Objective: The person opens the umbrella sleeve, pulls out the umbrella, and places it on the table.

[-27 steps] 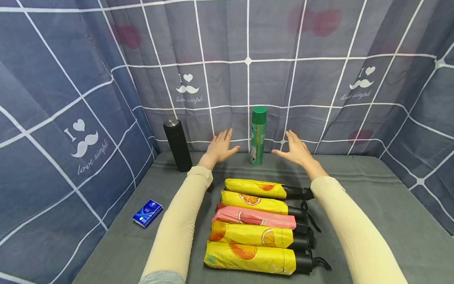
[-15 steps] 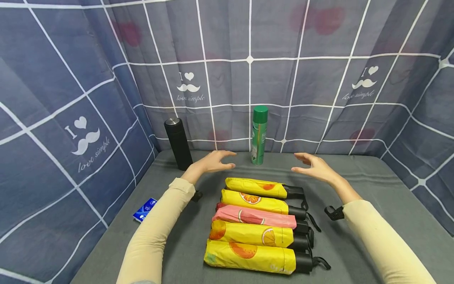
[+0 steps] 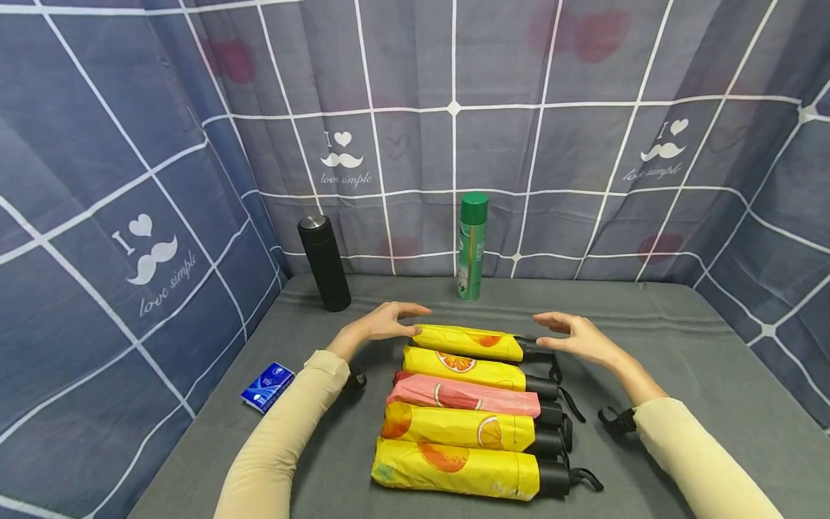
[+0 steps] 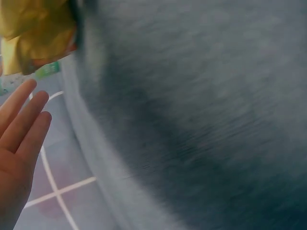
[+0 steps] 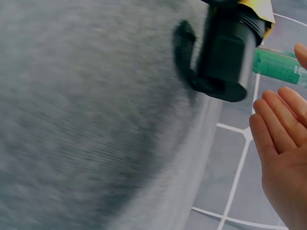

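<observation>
Several folded umbrellas lie in a stack of rows on the grey cloth in the head view. The farthest yellow umbrella (image 3: 467, 342) has its black handle to the right. My left hand (image 3: 384, 322) is at its left end, fingers extended, thumb tip right by the fabric. At the handle end is my right hand (image 3: 577, 337), its thumb close to the black handle (image 5: 225, 57) and its fingers straight. Nearer me lie a second yellow umbrella (image 3: 467, 367), a pink umbrella (image 3: 463, 395) and two more yellow ones, the nearest umbrella (image 3: 457, 468) in front. Neither hand holds anything.
Behind the umbrellas stands a green spray can (image 3: 472, 249). A black thermos flask (image 3: 326, 265) is upright at the back left. Beside my left forearm lies a blue tissue packet (image 3: 268, 387). A checked curtain (image 3: 415, 158) closes off the back and sides.
Both hands have come back from beside the green can toward me and lowered to the two ends of the farthest yellow umbrella. The umbrellas, can and flask have stayed in place.
</observation>
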A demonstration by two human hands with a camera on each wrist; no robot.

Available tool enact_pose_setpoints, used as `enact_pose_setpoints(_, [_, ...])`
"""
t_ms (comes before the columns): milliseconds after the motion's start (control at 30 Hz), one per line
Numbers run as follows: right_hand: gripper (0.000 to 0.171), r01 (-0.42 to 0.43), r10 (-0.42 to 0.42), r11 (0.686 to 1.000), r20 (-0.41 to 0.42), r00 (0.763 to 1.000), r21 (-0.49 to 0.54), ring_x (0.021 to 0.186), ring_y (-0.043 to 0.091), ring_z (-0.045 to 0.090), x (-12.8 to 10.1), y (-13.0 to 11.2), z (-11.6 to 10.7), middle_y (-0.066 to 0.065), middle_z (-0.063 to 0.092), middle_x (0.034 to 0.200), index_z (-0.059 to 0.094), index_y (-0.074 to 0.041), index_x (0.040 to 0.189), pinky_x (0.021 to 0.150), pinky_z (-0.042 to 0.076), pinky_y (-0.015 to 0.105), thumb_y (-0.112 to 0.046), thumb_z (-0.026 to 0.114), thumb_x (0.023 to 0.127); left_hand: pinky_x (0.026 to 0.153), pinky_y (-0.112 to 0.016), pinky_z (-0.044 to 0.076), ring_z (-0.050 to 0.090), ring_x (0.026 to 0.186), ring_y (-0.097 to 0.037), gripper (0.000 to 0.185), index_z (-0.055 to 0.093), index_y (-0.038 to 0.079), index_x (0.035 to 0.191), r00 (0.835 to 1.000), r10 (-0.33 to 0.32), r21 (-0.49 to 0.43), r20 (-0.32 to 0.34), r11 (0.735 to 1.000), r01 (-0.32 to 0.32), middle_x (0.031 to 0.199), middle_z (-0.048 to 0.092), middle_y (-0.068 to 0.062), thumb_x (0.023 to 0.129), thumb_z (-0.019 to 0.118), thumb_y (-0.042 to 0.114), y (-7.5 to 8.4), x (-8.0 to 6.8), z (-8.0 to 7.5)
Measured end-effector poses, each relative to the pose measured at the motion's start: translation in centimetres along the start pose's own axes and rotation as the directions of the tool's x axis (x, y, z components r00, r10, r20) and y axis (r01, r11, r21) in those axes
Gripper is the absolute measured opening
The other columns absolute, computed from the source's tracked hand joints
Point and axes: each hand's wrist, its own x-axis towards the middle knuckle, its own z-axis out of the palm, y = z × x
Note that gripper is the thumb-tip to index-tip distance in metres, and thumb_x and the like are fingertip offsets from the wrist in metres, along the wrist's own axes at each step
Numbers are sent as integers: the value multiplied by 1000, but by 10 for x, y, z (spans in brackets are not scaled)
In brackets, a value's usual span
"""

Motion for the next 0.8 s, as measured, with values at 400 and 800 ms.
enact_pose_setpoints(400, [51,28,-28,1000,-5,1000,2,116,38,51,-5,15,17,18,57,126,55,0,128,94,39,52,-23,71,86,100,-44,38,50,118,-31,47,48,-5,134,999,51,-120,-7,991,-52,133,51,-19,89,62,3,-12,0,18])
enact_pose_setpoints(800, [48,50,-52,997,-22,998,-57,111,34,55,-4,16,25,16,61,120,60,-1,124,90,44,50,-23,73,84,86,-27,47,58,99,-14,46,55,7,132,1000,4,-67,-11,998,-4,121,60,-9,88,66,8,-19,3,24])
